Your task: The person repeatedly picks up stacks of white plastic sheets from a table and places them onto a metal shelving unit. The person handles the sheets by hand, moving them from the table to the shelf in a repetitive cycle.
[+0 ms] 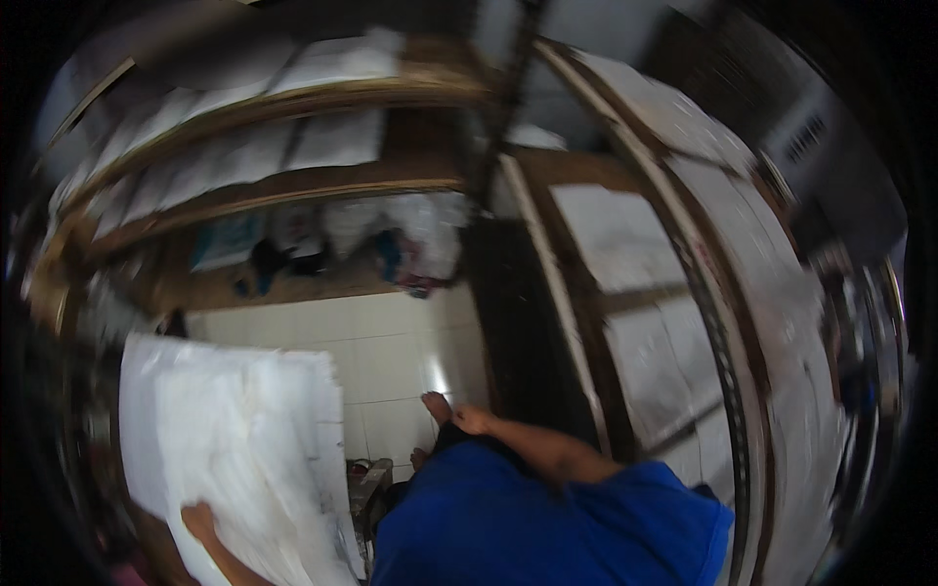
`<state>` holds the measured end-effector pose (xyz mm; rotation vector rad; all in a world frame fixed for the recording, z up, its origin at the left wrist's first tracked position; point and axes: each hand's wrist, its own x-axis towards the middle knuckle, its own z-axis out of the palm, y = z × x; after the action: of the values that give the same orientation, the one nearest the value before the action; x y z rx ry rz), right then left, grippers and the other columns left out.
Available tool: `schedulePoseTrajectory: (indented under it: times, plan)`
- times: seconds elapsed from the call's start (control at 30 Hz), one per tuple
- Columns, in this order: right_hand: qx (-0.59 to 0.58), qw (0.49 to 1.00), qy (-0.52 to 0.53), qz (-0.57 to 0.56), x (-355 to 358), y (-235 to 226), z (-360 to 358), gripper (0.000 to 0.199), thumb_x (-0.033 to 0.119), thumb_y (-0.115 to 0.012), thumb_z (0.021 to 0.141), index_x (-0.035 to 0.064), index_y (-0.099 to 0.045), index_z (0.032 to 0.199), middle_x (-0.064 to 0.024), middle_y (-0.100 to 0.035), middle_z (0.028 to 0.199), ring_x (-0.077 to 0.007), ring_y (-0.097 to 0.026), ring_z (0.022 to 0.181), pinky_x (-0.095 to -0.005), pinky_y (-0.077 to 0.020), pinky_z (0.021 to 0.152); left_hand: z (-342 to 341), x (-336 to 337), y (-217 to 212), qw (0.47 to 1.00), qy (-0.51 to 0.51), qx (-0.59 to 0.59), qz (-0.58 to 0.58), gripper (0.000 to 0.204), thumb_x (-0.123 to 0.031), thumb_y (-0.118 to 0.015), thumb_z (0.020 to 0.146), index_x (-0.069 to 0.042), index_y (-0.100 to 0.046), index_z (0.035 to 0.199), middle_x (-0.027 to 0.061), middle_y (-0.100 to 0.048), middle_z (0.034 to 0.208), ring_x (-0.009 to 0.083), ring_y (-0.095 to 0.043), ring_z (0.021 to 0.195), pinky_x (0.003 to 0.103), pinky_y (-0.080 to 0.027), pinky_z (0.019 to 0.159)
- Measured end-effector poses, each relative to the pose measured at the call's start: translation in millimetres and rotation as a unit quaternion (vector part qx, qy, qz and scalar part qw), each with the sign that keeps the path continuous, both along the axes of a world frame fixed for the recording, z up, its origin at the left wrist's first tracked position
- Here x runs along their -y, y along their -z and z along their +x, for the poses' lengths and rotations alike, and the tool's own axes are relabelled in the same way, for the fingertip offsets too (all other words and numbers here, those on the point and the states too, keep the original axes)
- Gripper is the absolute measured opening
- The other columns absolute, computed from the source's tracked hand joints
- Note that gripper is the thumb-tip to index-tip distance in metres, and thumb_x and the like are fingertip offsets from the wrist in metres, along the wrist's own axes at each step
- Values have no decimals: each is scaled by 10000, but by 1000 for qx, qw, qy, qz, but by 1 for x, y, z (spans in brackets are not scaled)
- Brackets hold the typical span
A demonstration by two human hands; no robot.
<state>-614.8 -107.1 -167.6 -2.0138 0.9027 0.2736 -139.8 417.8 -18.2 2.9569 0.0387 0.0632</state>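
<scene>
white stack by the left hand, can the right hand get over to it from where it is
Probably yes: the right hand hangs free above the tiled floor, and nothing stands between it and the white stack the left hand holds.

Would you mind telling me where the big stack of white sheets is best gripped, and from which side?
Probably from below, at the bottom edge. The stack of white sheets is broad and stands tilted, so its weight bears downward; the left hand already grips there. A second hold on the free right edge would likely steady it, since thin sheets may fan out.

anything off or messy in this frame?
Mostly tidy. The one messy spot is a jumble of dark and coloured things on the low shelf, too blurred to identify. The left hand holds a stack of white sheets; the right hand hangs free.
</scene>
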Motion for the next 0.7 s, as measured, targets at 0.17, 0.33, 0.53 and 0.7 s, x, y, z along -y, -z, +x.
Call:
schedulePoseTrajectory:
  times: [0.17,0.33,0.53,0.7]
  plan:
    - [71,995,68,-27,-12,-41,-13,268,265,-557,876,17,-633,944,-211,-649,1006,-361,-617,973,-425,-482,844,18,9,-17,1000,21,12,-2,285,-185,-564,807,76,-582,921,234,-622,848,372,-601,778,454,-469,747]
    - [112,991,26,-67,-16,-34,2,308,235,-516,889,16,-555,1101,-234,-606,1115,-377,-547,1092,-459,-409,939,64,-65,-24,962,244,51,107,372,-284,-609,886,-38,-603,1165,197,-595,1173,287,-555,1122,399,-424,988]
    - [303,936,58,172,-28,-206,72,408,234,-597,907,45,-492,1253,-98,-566,793,-191,-553,720,-339,-469,702,-136,215,-196,917,342,115,-173,204,-105,-522,874,87,-580,913,220,-631,791,335,-612,695,420,-482,672]
    - [420,899,-83,90,-27,-336,88,445,282,-582,910,33,-480,1265,-137,-584,829,-264,-576,734,-376,-473,713,-232,330,-202,847,502,-33,-170,72,-27,-560,825,34,-578,858,214,-595,733,376,-575,636,425,-446,580]
